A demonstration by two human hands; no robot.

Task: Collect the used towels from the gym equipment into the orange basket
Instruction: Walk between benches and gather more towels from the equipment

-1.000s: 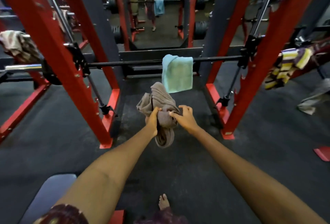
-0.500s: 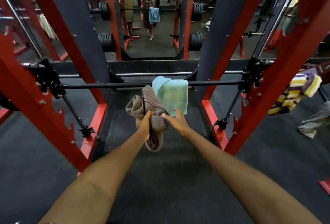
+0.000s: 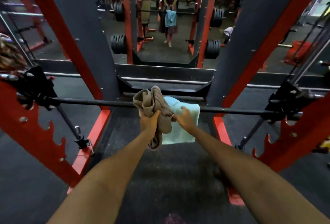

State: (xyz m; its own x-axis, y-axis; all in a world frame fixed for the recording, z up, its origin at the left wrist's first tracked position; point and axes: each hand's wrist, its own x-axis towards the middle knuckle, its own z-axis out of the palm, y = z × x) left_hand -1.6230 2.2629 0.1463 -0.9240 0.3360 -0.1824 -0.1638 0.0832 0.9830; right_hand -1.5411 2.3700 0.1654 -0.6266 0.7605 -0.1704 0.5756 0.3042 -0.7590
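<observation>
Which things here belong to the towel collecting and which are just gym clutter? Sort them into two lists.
Part of the job:
brown towel, gripped by the left hand and pinched by the right hand
light blue towel, draped over the black bar

Just there:
red rack uprights
weight plates
mirror

Your left hand grips a bunched brown towel while your right hand pinches its edge, both just near of a light blue towel draped over the black bar.
</observation>
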